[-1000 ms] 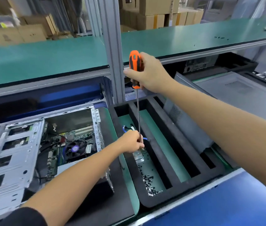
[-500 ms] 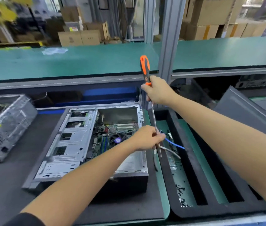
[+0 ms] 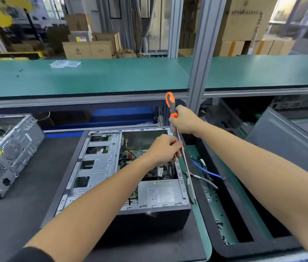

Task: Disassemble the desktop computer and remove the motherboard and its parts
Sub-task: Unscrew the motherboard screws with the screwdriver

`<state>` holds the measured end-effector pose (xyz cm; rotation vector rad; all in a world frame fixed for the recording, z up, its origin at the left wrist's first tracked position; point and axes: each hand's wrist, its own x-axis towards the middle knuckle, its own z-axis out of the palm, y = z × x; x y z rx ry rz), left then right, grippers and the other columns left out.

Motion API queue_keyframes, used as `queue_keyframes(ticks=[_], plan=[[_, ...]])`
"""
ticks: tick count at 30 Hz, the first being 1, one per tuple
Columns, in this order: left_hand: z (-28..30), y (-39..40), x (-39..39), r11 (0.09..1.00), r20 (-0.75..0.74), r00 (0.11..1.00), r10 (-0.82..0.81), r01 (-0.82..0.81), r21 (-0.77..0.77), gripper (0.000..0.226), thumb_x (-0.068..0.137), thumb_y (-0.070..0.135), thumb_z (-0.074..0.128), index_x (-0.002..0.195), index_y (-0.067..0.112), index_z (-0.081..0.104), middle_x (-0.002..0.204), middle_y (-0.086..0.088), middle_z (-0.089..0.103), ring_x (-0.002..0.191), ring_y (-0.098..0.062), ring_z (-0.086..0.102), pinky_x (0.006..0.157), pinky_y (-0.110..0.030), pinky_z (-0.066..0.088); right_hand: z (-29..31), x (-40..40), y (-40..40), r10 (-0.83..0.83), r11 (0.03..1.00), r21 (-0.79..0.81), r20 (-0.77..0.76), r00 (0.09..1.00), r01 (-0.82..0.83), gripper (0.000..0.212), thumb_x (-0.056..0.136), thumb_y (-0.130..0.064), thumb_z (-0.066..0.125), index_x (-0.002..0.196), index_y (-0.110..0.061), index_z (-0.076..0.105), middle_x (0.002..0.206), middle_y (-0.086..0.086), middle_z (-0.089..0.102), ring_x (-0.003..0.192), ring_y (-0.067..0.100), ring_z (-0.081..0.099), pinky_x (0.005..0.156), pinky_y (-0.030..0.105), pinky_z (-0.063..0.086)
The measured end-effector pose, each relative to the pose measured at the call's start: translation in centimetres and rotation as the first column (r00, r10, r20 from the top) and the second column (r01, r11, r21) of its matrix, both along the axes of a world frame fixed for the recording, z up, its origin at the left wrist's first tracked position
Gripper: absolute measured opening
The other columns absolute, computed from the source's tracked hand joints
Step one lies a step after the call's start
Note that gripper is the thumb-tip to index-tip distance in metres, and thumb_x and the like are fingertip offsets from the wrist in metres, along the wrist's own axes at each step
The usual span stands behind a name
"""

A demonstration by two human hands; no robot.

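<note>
Right hand (image 3: 186,121), centre of the frame, fingers curled tight round the lower end of the orange-and-black screwdriver (image 3: 170,104) handle, long shaft slanting down to the lower right. Left hand (image 3: 163,148) just below, fingers bunched and pinching the shaft partway down. Open desktop computer (image 3: 123,176) lying on its side on the dark counter (image 3: 22,214), centre of the frame, motherboard (image 3: 130,157) showing inside under the left hand. Second case (image 3: 5,154) at the left edge. Black tray (image 3: 244,241) at lower right with blue cable (image 3: 205,171) and loose screws (image 3: 222,231)
</note>
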<state>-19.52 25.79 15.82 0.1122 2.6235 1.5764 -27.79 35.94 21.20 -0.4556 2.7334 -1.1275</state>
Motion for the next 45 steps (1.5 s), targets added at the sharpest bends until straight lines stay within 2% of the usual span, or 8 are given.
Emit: queue_keyframes(ticks=[9,21,25,29,33,39,42,45], plan=[[-0.9,-3.0,-1.6,0.995,-0.013,0.996,0.086,-0.087,-0.048,0.015,0.095,0.014,0.053,0.092,0.005,0.065,0.070,-0.001,0.069,0.050,-0.006,0.057,0.046,-0.015,0.043,-1.6,-1.3,-0.4,-0.056,0.995,0.085,-0.025,0.998,0.058,0.019,0.096,-0.009,0.047,0.080,-0.012,0.038,0.077,0.018,0.064,0.055,0.020,0.056,0.047,0.025,0.043],[-2.9,2.1,-7.2,0.915,-0.216,0.976,-0.006,-0.082,-0.395,0.015,0.085,0.014,0.061,0.099,0.008,0.059,0.101,-0.008,0.060,0.092,-0.024,0.055,0.079,-0.037,0.047,-5.8,-5.0,3.4,-0.100,0.982,0.169,0.125,0.987,0.078,0.025,0.088,-0.007,0.055,0.066,-0.008,0.044,0.065,0.014,0.061,0.052,0.025,0.062,0.045,0.030,0.053],[-4.1,3.9,-8.7,0.741,-0.200,0.978,-0.059,-0.091,-0.665,0.012,0.083,0.016,0.054,0.091,0.010,0.059,0.102,-0.010,0.062,0.102,-0.030,0.052,0.079,-0.038,0.039,-8.8,-6.7,4.8,-0.076,0.985,0.170,0.199,0.977,0.042,0.031,0.086,-0.005,0.054,0.059,-0.011,0.040,0.050,0.007,0.053,0.041,0.016,0.052,0.033,0.016,0.039],[-5.6,5.7,-9.5,0.404,-0.078,0.971,-0.227,0.021,-0.914,0.028,0.091,0.030,0.047,0.084,0.010,0.064,0.089,-0.012,0.067,0.090,-0.032,0.056,0.076,-0.035,0.030,-12.6,-7.6,5.3,-0.036,0.950,0.310,0.251,0.967,-0.046,0.036,0.080,-0.006,0.055,0.055,-0.017,0.031,0.049,-0.002,0.036,0.043,0.013,0.026,0.031,0.017,0.024],[-7.3,6.0,-9.8,0.260,0.029,0.965,-0.260,0.099,-0.961,0.028,0.094,0.034,0.048,0.087,0.013,0.065,0.090,-0.008,0.070,0.087,-0.027,0.058,0.097,-0.038,0.029,-15.7,-8.2,5.1,0.047,0.922,0.349,0.328,0.944,-0.167,0.047,0.073,-0.008,0.069,0.053,-0.017,0.028,0.055,-0.005,0.029,0.060,0.016,0.018,0.053,0.030,0.025],[-7.9,7.3,-9.8,-0.046,0.304,0.930,-0.207,0.301,-0.952,0.029,0.099,0.027,0.041,0.105,0.019,0.069,0.107,0.003,0.070,0.111,-0.022,0.057,0.118,-0.044,0.002,-18.1,-8.2,4.8,0.136,0.906,0.312,0.425,0.895,-0.286,0.045,0.086,-0.009,0.063,0.054,-0.013,0.032,0.060,0.007,0.033,0.066,0.015,0.021,0.053,0.028,0.027],[-7.9,8.3,-9.0,-0.242,0.201,0.965,-0.172,0.156,-0.958,0.052,0.103,0.026,0.017,0.117,0.038,0.066,0.118,0.025,0.064,0.123,0.001,0.048,0.118,-0.039,-0.007,-19.6,-8.6,4.9,0.113,0.925,0.275,0.462,0.880,-0.263,0.041,0.089,-0.004,0.052,0.055,-0.011,0.031,0.059,0.004,0.032,0.066,0.019,0.025,0.049,0.027,0.022],[-9.8,9.6,-9.2,-0.174,0.559,0.820,-0.126,0.536,-0.826,0.036,0.101,0.025,0.037,0.132,0.023,0.056,0.138,0.003,0.055,0.133,-0.022,0.040,0.119,-0.039,0.009,-20.5,-8.7,4.8,0.066,0.942,0.263,0.461,0.885,-0.207,0.038,0.088,-0.015,0.057,0.057,-0.011,0.038,0.058,0.006,0.039,0.067,0.022,0.032,0.054,0.029,0.028]])
